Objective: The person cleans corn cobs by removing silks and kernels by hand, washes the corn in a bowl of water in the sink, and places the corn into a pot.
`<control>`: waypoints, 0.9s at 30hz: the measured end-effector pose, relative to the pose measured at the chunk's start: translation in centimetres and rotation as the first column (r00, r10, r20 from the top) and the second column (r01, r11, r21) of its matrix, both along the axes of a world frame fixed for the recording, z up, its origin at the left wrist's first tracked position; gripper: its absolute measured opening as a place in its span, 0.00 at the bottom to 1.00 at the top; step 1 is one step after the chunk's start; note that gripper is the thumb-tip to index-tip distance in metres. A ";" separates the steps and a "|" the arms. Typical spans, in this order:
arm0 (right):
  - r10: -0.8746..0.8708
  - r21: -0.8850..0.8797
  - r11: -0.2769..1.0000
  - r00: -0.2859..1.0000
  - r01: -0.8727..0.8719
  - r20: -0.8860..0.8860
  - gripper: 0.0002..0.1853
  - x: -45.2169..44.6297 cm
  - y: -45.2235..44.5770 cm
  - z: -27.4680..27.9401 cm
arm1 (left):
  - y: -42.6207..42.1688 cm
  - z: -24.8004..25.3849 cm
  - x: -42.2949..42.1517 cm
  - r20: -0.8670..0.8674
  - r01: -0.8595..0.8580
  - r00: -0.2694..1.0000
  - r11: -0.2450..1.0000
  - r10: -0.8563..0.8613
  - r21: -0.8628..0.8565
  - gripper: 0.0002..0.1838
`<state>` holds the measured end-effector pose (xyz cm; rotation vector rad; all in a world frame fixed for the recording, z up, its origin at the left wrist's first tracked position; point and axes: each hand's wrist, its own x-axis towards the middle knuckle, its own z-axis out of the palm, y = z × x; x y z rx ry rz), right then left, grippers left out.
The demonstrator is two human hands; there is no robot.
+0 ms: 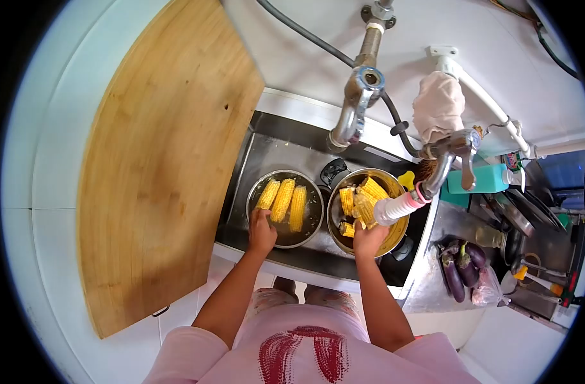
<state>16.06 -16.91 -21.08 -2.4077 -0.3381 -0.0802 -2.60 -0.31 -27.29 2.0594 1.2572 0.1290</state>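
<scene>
In the sink, a round metal pan (292,239) holds water and three yellow corn cobs (282,200). My left hand (262,232) reaches over the pan's near rim, its fingers closed at the lower end of the leftmost corn cob (267,194). To the right stands a metal pot (400,225) with dark handles and several shorter corn pieces (373,189) inside. My right hand (370,239) is over this pot's near side, with its fingertips closed around a corn piece (361,225); the fingers partly hide it.
A white ribbed faucet hose (399,208) hangs over the pot. Another metal faucet (352,109) projects above the sink (273,148). A large wooden board (168,153) stands at the left. Eggplants (461,269), a teal bottle (478,178) and cookware lie on the right counter.
</scene>
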 end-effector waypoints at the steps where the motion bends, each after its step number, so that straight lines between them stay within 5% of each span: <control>1: 0.029 -0.168 0.986 0.974 0.010 0.227 0.23 -0.2 -0.2 -0.4 | 0.6 -0.6 0.0 0.022 -0.022 1.000 0.998 0.020 0.057 0.22; 3: 0.269 0.067 0.962 0.959 -0.264 -0.085 0.21 -2.6 0.8 -1.3 | 1.5 -1.0 -0.1 -0.002 0.035 0.999 0.997 -0.035 0.062 0.25; 5: 0.575 0.193 0.816 0.734 -0.545 -0.362 0.19 -5.0 3.7 -2.8 | 1.8 -0.5 0.9 -0.131 0.293 0.954 0.932 -0.270 0.212 0.31; 7: 0.536 0.168 0.840 0.740 -0.516 -0.407 0.21 -6.7 7.0 -7.3 | 2.2 -2.1 2.0 -0.127 0.423 0.906 0.870 -0.403 0.255 0.37; 9: 0.301 -0.005 0.945 0.876 -0.327 -0.377 0.30 -6.4 9.9 -10.9 | 2.6 -3.1 2.9 -0.261 0.506 0.854 0.837 -0.451 0.209 0.39; 11: 0.221 -0.097 0.945 0.826 -0.313 -0.519 0.38 -6.4 11.3 -13.1 | 2.2 -6.1 2.6 -0.409 0.525 0.818 0.814 -0.403 0.249 0.40; 13: 0.214 -0.114 0.862 0.559 -0.493 -0.801 0.43 -6.3 11.8 -13.7 | 1.3 -5.8 3.5 -0.534 0.458 0.790 0.869 -0.302 0.186 0.41; 15: 0.183 -0.154 0.864 0.583 -0.480 -0.791 0.45 -6.6 11.9 -14.1 | 1.2 -2.8 4.0 -0.498 0.331 0.798 0.937 -0.340 -0.109 0.39; 17: 0.104 -0.249 0.865 0.640 -0.437 -0.762 0.49 -6.4 11.5 -14.5 | 1.5 -3.4 3.5 -0.479 0.308 0.814 0.943 -0.329 -0.123 0.41; 18: 0.142 -0.231 0.790 0.536 -0.568 -0.832 0.43 -5.5 11.8 -14.3 | 1.5 -2.8 3.4 -0.475 0.326 0.824 0.944 -0.309 -0.049 0.37; 20: 0.095 -0.258 0.817 0.562 -0.515 -0.822 0.37 -5.0 12.0 -13.5 | 2.7 -2.7 3.1 -0.463 0.347 0.837 0.937 -0.293 0.033 0.33; 22: 0.049 -0.281 0.839 0.578 -0.467 -0.814 0.32 -5.1 11.5 -13.8 | 4.6 -3.6 1.4 -0.130 0.271 0.949 0.955 -0.286 -0.122 0.21; 23: 0.174 0.072 0.955 0.344 -0.289 -0.923 0.28 -5.1 10.6 -14.5 | 4.8 -3.5 0.7 -0.128 0.272 0.949 0.954 -0.288 -0.129 0.21; 24: 0.363 0.366 0.931 0.136 -0.003 -0.922 0.25 -4.9 9.7 -15.1 | 4.8 -2.0 0.3 -0.051 0.063 0.996 0.983 -0.073 -0.171 0.16; 25: 0.354 0.357 0.934 0.138 -0.002 -0.925 0.25 -4.3 9.1 -13.5 | 4.6 -0.7 0.1 0.012 -0.143 0.989 0.963 0.150 -0.229 0.11; 27: 0.491 0.396 0.856 -0.285 0.333 -0.823 0.23 -3.3 8.7 -6.2 | 4.6 1.2 0.2 0.091 -0.158 0.977 0.936 0.195 -0.316 0.13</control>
